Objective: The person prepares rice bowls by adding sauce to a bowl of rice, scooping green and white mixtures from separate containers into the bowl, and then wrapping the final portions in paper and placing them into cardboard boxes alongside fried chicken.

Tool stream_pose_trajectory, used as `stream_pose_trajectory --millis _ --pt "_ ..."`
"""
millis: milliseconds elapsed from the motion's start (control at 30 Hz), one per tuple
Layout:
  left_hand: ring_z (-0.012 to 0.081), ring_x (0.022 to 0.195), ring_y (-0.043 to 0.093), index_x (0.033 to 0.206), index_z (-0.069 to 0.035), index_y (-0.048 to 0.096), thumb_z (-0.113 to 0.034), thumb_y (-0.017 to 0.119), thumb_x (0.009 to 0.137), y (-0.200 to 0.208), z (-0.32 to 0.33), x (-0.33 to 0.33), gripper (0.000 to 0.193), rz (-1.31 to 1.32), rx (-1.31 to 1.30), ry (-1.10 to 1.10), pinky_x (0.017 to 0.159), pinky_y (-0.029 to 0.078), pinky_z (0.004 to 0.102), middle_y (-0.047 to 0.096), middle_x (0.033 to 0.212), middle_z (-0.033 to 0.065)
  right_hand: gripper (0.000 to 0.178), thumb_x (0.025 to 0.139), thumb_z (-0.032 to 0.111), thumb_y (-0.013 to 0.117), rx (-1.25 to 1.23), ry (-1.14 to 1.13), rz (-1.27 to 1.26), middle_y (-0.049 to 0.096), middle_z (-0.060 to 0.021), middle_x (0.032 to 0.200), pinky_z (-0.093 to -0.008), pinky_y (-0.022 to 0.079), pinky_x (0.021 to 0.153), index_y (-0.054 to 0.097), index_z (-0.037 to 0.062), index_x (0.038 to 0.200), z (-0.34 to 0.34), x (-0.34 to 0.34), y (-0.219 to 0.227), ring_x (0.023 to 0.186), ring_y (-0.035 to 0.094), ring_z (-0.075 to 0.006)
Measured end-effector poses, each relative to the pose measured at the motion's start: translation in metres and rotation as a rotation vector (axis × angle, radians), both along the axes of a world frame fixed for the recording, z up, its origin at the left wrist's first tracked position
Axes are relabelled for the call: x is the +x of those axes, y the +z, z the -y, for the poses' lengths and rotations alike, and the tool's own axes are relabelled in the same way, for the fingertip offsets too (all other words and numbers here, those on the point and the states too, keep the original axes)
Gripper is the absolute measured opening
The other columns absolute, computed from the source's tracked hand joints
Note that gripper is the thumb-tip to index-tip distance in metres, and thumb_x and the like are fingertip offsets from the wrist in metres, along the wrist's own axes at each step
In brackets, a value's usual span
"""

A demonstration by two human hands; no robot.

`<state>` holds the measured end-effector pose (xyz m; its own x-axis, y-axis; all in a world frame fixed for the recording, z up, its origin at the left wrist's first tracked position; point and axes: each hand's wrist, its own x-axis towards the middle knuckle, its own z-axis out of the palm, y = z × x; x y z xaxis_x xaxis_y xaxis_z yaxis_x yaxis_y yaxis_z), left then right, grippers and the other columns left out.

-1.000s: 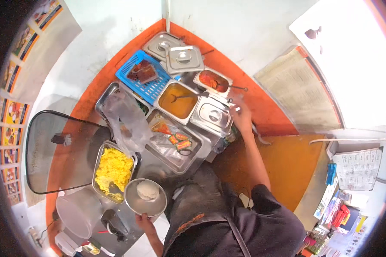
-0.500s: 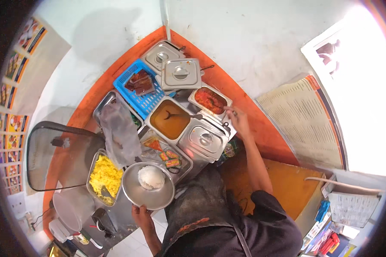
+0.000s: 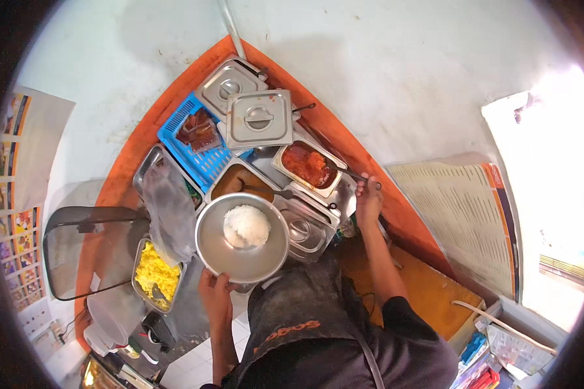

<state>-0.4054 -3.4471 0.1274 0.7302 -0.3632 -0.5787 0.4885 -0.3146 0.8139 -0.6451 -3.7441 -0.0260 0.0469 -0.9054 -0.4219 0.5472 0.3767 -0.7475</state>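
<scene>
White walls (image 3: 324,39) meeting at 12 o'clock; orange band (image 3: 124,165) bordering desk (image 3: 191,279). Left hand (image 3: 215,292) holding bowl (image 3: 243,264) by its 7 o'clock rim; rice (image 3: 246,225) resting inside. Right hand (image 3: 368,202), between 2 and 3 o'clock from bowl, holding black spoon (image 3: 352,173) near handle end, fingers narrow; spoon leaning in red stew (image 3: 305,165), between 1 and 2 o'clock from bowl. Bowl looking light, stiff, probably slippery if greasy: rim offering surest hold. Rice seeming soft, likely sliding under tilt. Spoon seeming stiff, light; handle's upper end giving cleanest hold.

A grey counter (image 3: 189,297) carries metal food pans (image 3: 298,177), a translucent tub (image 3: 113,316) and, apparently, a blue basket (image 3: 207,166).
</scene>
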Motion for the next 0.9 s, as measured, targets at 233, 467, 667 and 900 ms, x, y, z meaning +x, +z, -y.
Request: stream_pose_trajectory --millis 233,467,667,900 --pt "0.0144 0.086 0.066 0.109 -0.002 0.058 -0.001 0.057 0.085 -0.016 0.050 0.008 0.024 -0.010 -0.066 -0.090 0.064 0.058 0.0251 0.063 0.102 0.0063 0.024 0.096 0.028 0.056 -0.088 -0.014 0.043 0.055 -0.0009 0.079 -0.0217 0.040 0.062 0.058 0.0045 0.102 -0.002 0.004 0.071 0.070 0.049 -0.0095" --pt "0.0190 0.087 0.067 0.100 0.002 0.057 0.000 0.056 0.085 -0.021 0.097 0.007 0.015 -0.130 -0.237 -0.195 0.066 0.062 0.0325 0.063 0.104 0.0105 0.030 0.098 0.031 0.054 -0.243 0.030 0.031 0.053 -0.0010 0.079 -0.0199 0.041 0.057 0.057 0.0027 0.108 -0.029 0.005 0.125 0.065 0.047 -0.0076" --pt "0.0194 0.086 0.067 0.099 0.001 0.055 -0.002 0.055 0.087 0.006 0.094 0.004 0.013 -0.203 -0.314 -0.282 0.068 0.062 0.0330 0.061 0.103 0.0102 0.023 0.093 0.024 0.061 -0.763 0.176 -0.294 0.062 -0.0076 0.079 -0.0258 0.044 0.059 0.065 0.0015 0.093 -0.049 0.014 0.139 0.066 0.055 -0.0151" --pt "0.0192 0.086 0.067 0.099 0.000 0.055 -0.002 0.056 0.086 0.018 0.083 0.010 0.013 -0.204 -0.336 -0.233 0.069 0.061 0.0341 0.063 0.101 0.0103 0.029 0.066 0.004 0.078 -1.540 0.556 -0.792 0.064 -0.0083 0.078 -0.0320 0.052 0.062 0.071 0.0063 0.095 -0.059 0.012 0.159 0.072 0.064 -0.0231"
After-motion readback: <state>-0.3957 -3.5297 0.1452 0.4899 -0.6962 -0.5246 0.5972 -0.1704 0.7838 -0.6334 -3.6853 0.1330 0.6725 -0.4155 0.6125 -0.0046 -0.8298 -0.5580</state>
